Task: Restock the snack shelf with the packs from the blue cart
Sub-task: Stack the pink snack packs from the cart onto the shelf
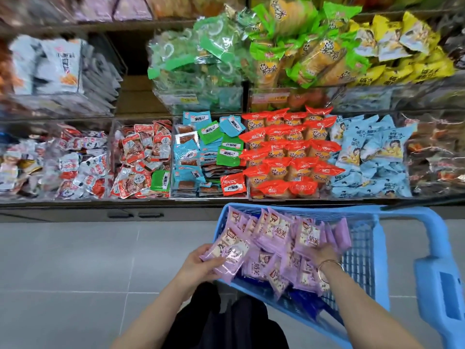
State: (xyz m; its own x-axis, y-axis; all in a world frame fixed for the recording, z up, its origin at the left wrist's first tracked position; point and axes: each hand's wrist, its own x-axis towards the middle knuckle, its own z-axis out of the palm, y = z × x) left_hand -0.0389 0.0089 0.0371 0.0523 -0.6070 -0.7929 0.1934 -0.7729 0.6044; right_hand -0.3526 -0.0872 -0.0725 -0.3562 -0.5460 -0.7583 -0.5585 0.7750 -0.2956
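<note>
held packs [227, 253]: a small stack of lilac packs with white picture panels, pinched in the left grip [201, 263], tilted over the cart's near-left rim.
loose packs [281, 238]: many more of the same lilac kind, heaped and leaning every way, between the two grips and beyond them; some cover the fingertips of the right grip [324, 253].
blue cart [377, 248]: plastic with lattice walls, beneath both grips, its handle right of the right grip.
snack shelf [100, 201]: clear bins of mixed snack packs, well beyond both grips.
</note>
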